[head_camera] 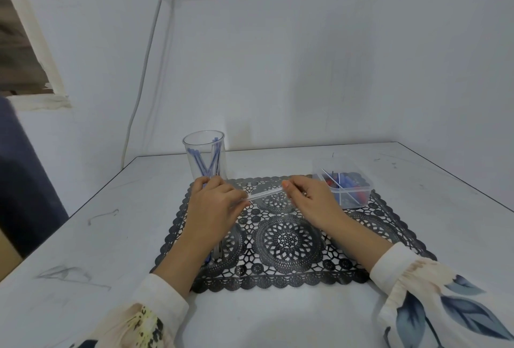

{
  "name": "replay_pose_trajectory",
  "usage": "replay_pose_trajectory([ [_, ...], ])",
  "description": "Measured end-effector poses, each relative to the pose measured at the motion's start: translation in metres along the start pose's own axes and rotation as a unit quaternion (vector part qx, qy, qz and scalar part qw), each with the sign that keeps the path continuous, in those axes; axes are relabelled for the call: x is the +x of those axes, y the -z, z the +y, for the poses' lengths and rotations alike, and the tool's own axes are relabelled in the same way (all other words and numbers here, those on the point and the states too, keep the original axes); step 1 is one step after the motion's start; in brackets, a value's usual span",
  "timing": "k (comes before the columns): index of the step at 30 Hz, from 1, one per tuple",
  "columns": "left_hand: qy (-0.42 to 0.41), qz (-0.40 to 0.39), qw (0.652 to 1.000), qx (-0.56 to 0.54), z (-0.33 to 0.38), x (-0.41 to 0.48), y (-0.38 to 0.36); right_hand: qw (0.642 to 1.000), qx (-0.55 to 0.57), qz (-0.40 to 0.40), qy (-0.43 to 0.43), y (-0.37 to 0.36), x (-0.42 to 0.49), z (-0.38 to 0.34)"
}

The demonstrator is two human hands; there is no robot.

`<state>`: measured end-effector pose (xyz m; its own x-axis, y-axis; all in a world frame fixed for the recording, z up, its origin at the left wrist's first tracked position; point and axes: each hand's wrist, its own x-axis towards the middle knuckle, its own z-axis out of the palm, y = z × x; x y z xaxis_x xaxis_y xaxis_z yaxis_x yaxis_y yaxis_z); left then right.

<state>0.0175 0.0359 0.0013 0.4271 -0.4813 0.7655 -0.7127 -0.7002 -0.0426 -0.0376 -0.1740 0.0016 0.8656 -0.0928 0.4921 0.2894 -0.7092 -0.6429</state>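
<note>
- Here, the left hand (215, 203) and the right hand (311, 201) each pinch one end of a clear tube (264, 194).
- The tube spans the gap between the two grips, slightly tilted, over a black lace mat (289, 242).
- Just beyond the left grip stands a clear cup (203, 139) holding blue pens.
- Just right of the right grip sits a clear box (353, 201) of blue and red parts.
</note>
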Motion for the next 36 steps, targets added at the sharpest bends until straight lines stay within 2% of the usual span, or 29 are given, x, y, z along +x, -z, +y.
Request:
replay_pose_trajectory([
  [10,0.001,0.011,1.0,-0.01,0.0,0.0,0.001,0.998,0.005,-0.004,0.055,0.001,0.0,0.002],
  [19,-0.022,0.049,0.999,0.01,-0.002,0.001,-0.001,0.998,-0.007,-0.012,0.067,0.0,-0.003,-0.001],
  [23,-0.021,0.099,0.995,0.001,-0.002,0.002,0.003,0.998,0.052,-0.023,-0.009,-0.003,-0.001,-0.007],
  [27,-0.017,0.126,0.992,-0.001,-0.001,0.003,0.007,0.971,0.214,-0.029,-0.104,-0.006,-0.002,-0.015],
  [29,-0.014,0.124,0.992,-0.007,-0.001,0.003,0.007,0.965,0.239,-0.024,-0.104,-0.005,-0.003,-0.017],
  [34,-0.001,0.109,0.994,-0.01,-0.002,0.002,0.006,0.998,0.051,-0.021,0.037,-0.003,-0.007,-0.01],
  [36,0.001,0.106,0.994,-0.013,-0.003,0.002,0.006,0.997,0.038,-0.017,0.059,-0.004,-0.007,-0.009],
])
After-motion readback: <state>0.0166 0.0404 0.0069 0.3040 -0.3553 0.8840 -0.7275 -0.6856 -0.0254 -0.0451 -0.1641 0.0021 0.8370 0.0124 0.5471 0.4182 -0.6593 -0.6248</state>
